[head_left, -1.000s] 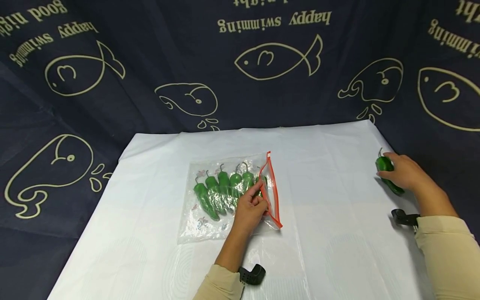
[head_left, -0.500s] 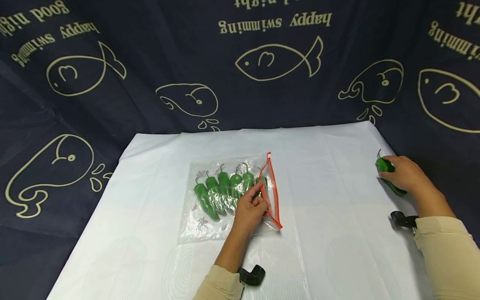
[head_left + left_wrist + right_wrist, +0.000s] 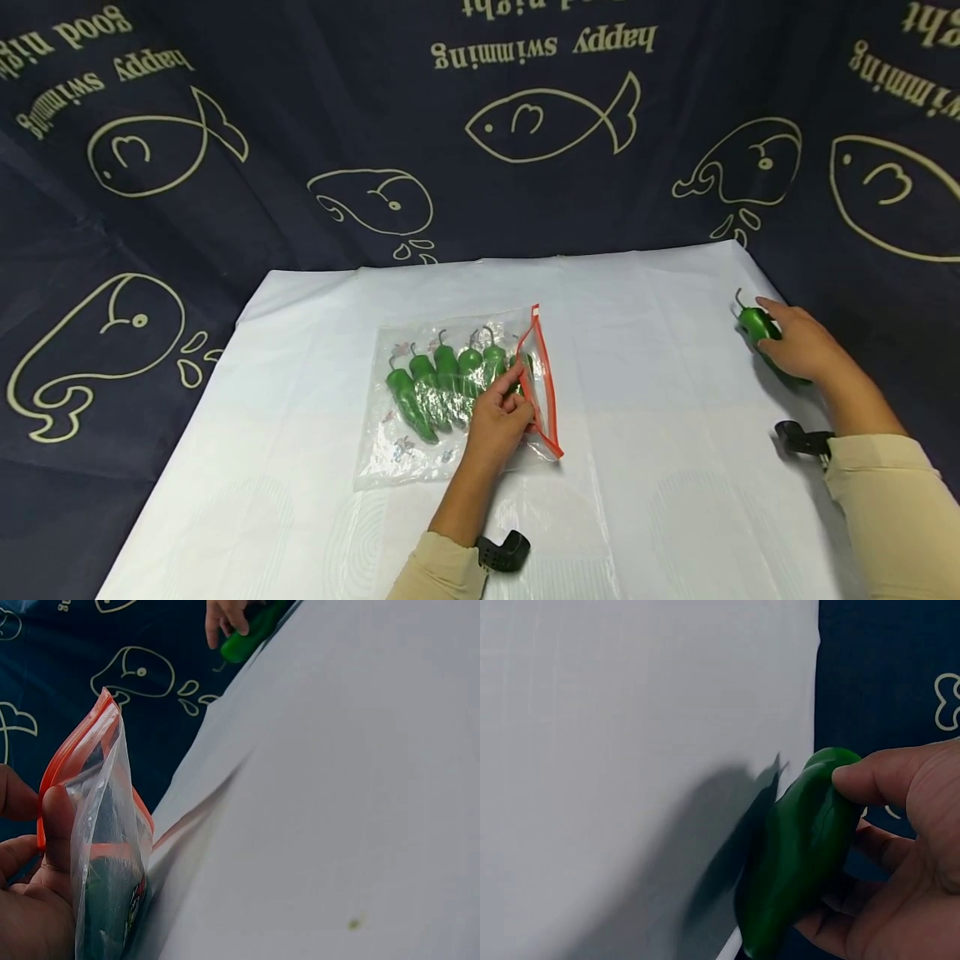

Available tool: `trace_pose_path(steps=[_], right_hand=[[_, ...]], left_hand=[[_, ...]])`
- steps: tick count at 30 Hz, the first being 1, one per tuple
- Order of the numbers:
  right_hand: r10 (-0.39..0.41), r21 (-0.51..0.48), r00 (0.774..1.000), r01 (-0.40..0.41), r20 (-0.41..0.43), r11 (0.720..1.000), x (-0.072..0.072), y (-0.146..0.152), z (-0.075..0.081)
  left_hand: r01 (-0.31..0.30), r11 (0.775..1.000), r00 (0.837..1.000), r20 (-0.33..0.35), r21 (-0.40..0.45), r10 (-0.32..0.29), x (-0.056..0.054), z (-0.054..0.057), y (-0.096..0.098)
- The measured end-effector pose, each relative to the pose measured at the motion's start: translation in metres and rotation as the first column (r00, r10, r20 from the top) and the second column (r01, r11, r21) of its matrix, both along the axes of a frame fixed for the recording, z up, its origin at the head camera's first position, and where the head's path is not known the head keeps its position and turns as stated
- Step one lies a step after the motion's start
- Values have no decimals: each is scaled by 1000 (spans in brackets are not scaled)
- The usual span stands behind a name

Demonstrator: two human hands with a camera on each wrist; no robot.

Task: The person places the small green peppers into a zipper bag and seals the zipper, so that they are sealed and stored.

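A clear zip bag (image 3: 375,450) with a red-orange zip edge lies mid-table, and several green peppers (image 3: 410,402) sit inside it side by side, stems toward the far edge. My left hand (image 3: 498,421) pinches the near layer of the bag's mouth (image 3: 45,787) between thumb and fingers, and the mouth gapes. At the table's right side my right hand (image 3: 806,346) grips another green pepper (image 3: 799,847), thumb on one side and fingers on the other. In the right wrist view the pepper casts a shadow on the cloth, apart from it.
A white cloth (image 3: 660,400) covers the table. Behind and at both sides hangs a dark blue curtain (image 3: 570,208) with fish and whale drawings. The right hand is close to the table's right edge (image 3: 816,697).
My right hand has lifted the pepper slightly and shifted it a little left; its stem end now points more to the far left. The left hand and the bag stay in place.
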State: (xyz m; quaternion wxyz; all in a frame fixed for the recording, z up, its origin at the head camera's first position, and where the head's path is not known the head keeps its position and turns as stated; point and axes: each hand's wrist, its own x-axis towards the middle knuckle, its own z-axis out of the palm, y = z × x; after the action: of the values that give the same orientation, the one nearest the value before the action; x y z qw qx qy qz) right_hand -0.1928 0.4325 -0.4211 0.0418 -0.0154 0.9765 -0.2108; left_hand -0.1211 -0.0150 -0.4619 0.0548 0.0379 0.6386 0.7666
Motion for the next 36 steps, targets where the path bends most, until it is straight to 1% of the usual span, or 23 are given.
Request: trace_pose_path(steps=[7,15,20,26,31,36], right_hand=[[-8,-37,998,11,70,999,0,-11,7],[7,-107,999,-3,42,994,-2,-20,10],[19,-140,998,-11,56,990,1,-28,15],[45,-170,998,-38,41,985,2,-38,20],[71,-242,996,-57,50,969,1,-45,23],[76,-316,997,-63,27,947,2,-56,23]], left_hand=[[4,1000,1000,-5,4,-4,0,0,0],[-3,1000,1000,10,1,3,2,0,0],[-3,1000,1000,6,0,3,1,1,0],[-7,1000,1000,-3,-10,7,1,1,1],[-3,1000,1000,-11,-4,3,0,1,1],[-4,1000,1000,-17,-2,4,0,0,1]])
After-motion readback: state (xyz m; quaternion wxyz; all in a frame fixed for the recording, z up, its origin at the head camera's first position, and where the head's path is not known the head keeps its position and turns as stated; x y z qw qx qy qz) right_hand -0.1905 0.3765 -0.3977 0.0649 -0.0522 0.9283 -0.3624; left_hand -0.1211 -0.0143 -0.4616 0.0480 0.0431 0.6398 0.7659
